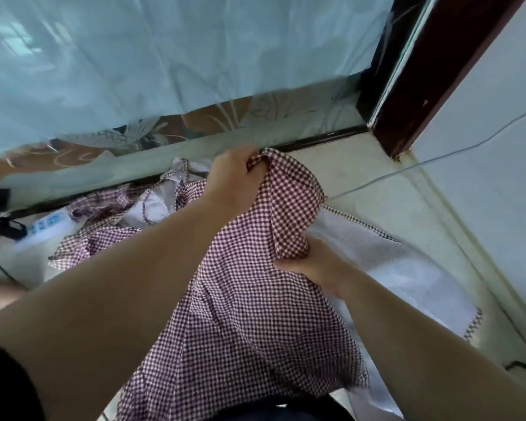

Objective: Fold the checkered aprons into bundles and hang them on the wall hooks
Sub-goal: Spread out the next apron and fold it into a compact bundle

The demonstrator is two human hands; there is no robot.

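A maroon-and-white checkered apron (243, 314) hangs between my two hands, draping down toward my lap. My left hand (237, 180) is raised and clenched on the apron's top edge, near the window sill. My right hand (313, 262) sits lower and to the right, closed on a bunched fold of the same apron. Its white inner side (386, 265) spreads out to the right on the floor. More checkered aprons (104, 226) lie crumpled on the floor to the left, with white straps tangled among them. No wall hooks are in view.
A pale blue curtain (164, 56) covers the window ahead. A dark wooden frame (422, 74) runs up at the right beside a white wall (498, 147). A thin white cable (438, 159) crosses the corner. A white power strip (46, 223) lies at the left.
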